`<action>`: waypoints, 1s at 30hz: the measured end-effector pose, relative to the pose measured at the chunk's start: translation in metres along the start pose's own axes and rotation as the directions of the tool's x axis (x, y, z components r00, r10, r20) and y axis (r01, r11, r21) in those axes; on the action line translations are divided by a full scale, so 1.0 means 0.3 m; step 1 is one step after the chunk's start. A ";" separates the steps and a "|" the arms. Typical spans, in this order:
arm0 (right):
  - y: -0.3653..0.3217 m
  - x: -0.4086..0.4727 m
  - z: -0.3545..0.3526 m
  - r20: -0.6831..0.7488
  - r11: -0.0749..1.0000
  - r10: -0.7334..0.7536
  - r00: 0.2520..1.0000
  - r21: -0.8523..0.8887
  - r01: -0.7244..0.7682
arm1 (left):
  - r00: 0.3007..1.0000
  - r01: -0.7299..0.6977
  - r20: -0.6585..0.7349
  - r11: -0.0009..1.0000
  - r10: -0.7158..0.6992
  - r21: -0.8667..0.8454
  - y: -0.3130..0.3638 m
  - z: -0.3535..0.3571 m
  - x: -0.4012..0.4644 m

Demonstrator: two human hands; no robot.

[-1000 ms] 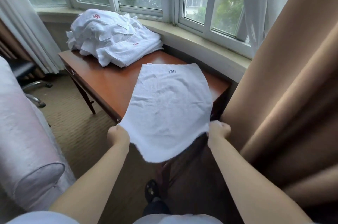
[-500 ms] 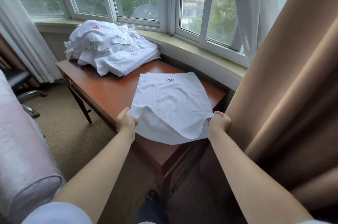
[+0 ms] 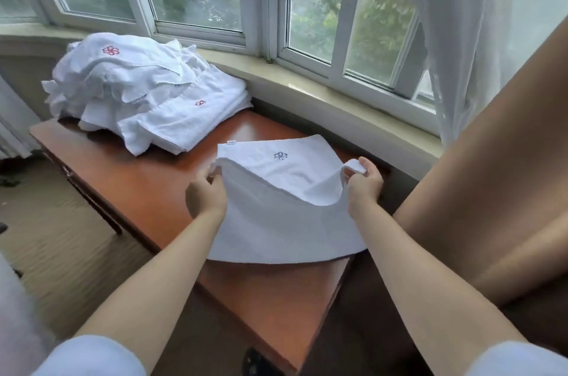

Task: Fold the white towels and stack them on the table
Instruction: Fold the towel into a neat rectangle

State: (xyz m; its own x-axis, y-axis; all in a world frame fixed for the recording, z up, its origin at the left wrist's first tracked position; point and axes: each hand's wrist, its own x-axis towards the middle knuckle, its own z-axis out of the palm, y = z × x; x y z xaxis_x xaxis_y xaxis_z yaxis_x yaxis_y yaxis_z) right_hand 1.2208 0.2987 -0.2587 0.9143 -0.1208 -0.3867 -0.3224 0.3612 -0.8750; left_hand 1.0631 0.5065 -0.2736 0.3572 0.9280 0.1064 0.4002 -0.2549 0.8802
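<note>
A white towel (image 3: 285, 216) with a small dark blue emblem lies on the reddish wooden table (image 3: 147, 191), its near half lifted and carried toward the far edge. My left hand (image 3: 206, 196) pinches the towel's left corner. My right hand (image 3: 364, 183) pinches the right corner, which curls up over my fingers. At the table's far left sits a loose heap of white towels (image 3: 144, 93) with red emblems.
A pale window sill (image 3: 338, 99) and window run right behind the table. A tan curtain (image 3: 491, 160) hangs close on the right, a sheer white one (image 3: 467, 22) above it. Carpeted floor (image 3: 61, 237) lies to the left of the table.
The towel hung over the table's front edge a second ago. Both hands have carried its near corners up and forward over the table, folding it toward the far edge.
</note>
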 end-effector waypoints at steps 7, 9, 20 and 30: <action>-0.009 0.157 0.287 -0.004 0.973 -0.141 0.990 -0.185 0.138 | 0.999 -0.043 0.015 0.990 0.042 0.132 0.017 0.115 0.370; 0.004 0.223 0.334 -0.048 0.964 -0.167 0.985 -0.219 0.153 | 1.000 0.008 0.026 0.990 -0.012 0.139 0.005 0.159 0.462; 0.108 0.596 0.489 -0.064 0.656 -0.284 0.957 -0.740 0.145 | 0.955 0.204 0.155 0.938 -0.254 0.280 -0.130 0.409 0.777; 0.222 0.915 0.513 -0.051 0.419 -0.302 0.952 -0.904 0.084 | 0.937 0.302 0.063 0.887 -0.344 0.349 -0.264 0.595 0.920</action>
State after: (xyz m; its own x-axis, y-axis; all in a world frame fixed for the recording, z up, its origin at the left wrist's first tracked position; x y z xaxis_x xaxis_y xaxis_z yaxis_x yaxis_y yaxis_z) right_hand 1.4881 0.4318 -0.3783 0.9552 -0.2709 -0.1190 -0.2796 -0.6948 -0.6626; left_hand 1.2807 0.7342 -0.3965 0.2502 0.9399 -0.2323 0.7573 -0.0405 0.6518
